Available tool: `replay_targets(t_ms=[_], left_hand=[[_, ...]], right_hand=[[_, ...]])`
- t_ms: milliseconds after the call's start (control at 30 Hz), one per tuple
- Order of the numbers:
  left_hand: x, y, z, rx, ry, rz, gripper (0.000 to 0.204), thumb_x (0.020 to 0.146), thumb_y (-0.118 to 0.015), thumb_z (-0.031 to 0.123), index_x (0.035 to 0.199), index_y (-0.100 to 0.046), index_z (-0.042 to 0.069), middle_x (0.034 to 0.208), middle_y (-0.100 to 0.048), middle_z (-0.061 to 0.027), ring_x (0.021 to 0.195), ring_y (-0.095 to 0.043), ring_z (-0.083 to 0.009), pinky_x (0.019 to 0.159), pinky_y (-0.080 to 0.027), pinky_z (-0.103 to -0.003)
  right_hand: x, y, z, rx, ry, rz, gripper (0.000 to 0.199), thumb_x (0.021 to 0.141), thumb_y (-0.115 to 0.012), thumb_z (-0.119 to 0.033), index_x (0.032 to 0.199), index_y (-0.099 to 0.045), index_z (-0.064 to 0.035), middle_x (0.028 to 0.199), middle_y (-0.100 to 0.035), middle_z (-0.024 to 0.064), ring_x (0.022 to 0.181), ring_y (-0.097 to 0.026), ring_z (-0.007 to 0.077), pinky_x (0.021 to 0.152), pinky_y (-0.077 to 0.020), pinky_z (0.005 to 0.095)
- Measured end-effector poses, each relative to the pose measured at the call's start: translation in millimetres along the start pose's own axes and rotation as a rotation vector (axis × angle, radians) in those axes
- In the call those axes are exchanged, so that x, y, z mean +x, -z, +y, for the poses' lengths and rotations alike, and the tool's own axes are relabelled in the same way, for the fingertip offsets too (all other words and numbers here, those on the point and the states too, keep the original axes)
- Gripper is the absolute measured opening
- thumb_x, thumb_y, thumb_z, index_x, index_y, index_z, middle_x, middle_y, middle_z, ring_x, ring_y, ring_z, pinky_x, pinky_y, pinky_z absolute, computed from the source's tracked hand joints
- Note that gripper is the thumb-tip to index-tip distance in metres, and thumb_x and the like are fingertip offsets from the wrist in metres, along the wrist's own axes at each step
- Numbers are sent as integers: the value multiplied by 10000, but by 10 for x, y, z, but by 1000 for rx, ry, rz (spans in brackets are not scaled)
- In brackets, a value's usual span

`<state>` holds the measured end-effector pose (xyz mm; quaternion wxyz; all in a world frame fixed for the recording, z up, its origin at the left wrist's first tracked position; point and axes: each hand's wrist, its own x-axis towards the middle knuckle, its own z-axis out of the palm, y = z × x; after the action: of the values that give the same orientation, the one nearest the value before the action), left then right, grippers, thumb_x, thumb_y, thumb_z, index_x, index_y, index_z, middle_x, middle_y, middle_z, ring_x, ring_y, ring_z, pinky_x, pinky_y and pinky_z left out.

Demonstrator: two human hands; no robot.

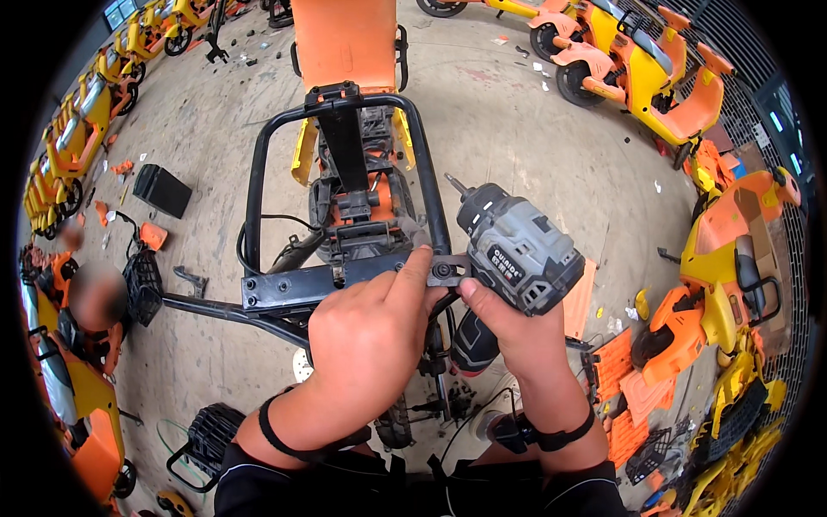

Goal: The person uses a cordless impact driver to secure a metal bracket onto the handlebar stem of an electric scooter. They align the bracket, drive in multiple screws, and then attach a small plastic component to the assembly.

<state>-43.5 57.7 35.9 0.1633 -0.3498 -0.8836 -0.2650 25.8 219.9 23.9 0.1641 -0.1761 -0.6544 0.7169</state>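
My right hand (pixel 521 332) holds a grey and black cordless driver (pixel 521 250), its bit pointing up and away to the left. The thumb of that hand presses the end of a small metal bracket (pixel 448 270) with a dark bolt in it. My left hand (pixel 366 327) is closed at the bracket's left end, index finger along its edge; its other fingertips are hidden. The bracket sits at the right end of a black crossbar (pixel 284 289) on the tubular frame (pixel 258 181) of a partly stripped scooter, with an orange panel (pixel 345 43) at its far end.
Yellow and orange scooters (pixel 642 73) line both sides. Removed orange panels (pixel 616 370) and yellow parts (pixel 732 431) lie at right. A black box (pixel 162 191) and a black basket (pixel 211 439) rest on the floor at left. Another person (pixel 95 302) is at far left.
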Motion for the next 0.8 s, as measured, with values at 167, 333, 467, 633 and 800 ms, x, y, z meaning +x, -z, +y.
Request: replay_targets(t_ms=[167, 333, 467, 633, 800], left_hand=[[1, 35, -7, -33, 24, 5, 441, 799, -843, 194, 1203, -714, 73, 748, -690, -89, 598, -645, -296, 551, -502, -383], [-15, 26, -49, -6, -31, 13, 392, 837, -806, 216, 1182, -721, 53, 685, -609, -54, 562, -609, -247, 522, -475, -363], [-6, 55, -63, 49, -68, 2, 387, 858, -783, 243, 1183, -729, 41, 648, -548, -27, 543, -580, -202, 501, -451, -342], [-6, 45, -66, 76, -105, 26, 414, 842, -789, 262, 1195, -747, 49, 641, -537, -17, 535, -562, -183, 494, -440, -330], [-4, 7, -84, 69, -107, 26, 426, 831, -795, 262, 1198, -753, 51, 637, -531, -12, 535, -557, -181, 491, -437, -331]], right_hand=[[-26, -26, 17, -78, 96, -34, 398, 905, -769, -27, 1274, -636, 40, 1175, -717, 79, 1056, -663, 135, 915, -536, 305], [-27, -19, 52, -101, 107, -41, 406, 895, -785, -35, 1267, -639, 39, 1179, -722, 85, 1062, -674, 146, 912, -537, 303], [-27, 18, -7, 39, -33, 10, 435, 891, -781, -3, 1295, -624, 23, 1186, -727, 97, 1066, -683, 149, 913, -549, 302], [-52, 103, 56, 96, 0, 56, 474, 892, -764, 27, 1333, -592, 17, 1212, -722, 122, 1101, -684, 168, 922, -554, 309], [-95, 144, 68, 137, -6, 39, 449, 903, -755, 18, 1326, -604, 13, 1226, -718, 131, 1083, -695, 171, 930, -562, 315]])
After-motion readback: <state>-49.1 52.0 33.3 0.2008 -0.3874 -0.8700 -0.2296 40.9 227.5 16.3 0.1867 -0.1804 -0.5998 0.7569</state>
